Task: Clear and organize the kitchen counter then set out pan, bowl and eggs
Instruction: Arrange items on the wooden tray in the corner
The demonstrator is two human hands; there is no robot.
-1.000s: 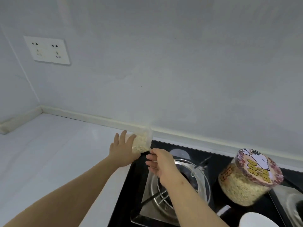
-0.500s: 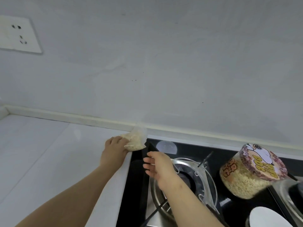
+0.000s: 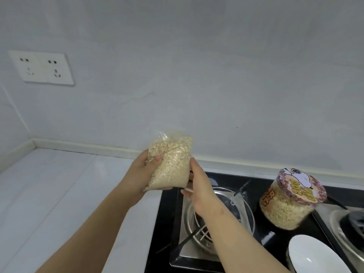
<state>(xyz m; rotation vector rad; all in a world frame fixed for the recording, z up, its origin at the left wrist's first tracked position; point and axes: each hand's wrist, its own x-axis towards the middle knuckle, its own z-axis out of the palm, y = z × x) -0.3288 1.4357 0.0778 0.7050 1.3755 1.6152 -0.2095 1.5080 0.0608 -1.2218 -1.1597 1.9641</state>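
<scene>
A clear plastic bag of oats [image 3: 171, 164] is lifted above the edge between the white counter [image 3: 59, 194] and the black stove [image 3: 169, 223]. My left hand [image 3: 140, 175] grips the bag from its left side and underneath. My right hand [image 3: 199, 186] is beside the bag's right edge with its fingers spread and touching it. A white bowl [image 3: 315, 257] sits on the stove at the bottom right.
A plastic jar of oats [image 3: 289, 203] with a cartoon lid stands on the stove between the left burner [image 3: 218, 219] and the right burner [image 3: 350, 225]. A wall socket [image 3: 42, 67] is on the wall at the upper left.
My left hand has closed on the bag of oats and lifted it off the counter's back edge toward me. My right hand has risen to the bag's right side.
</scene>
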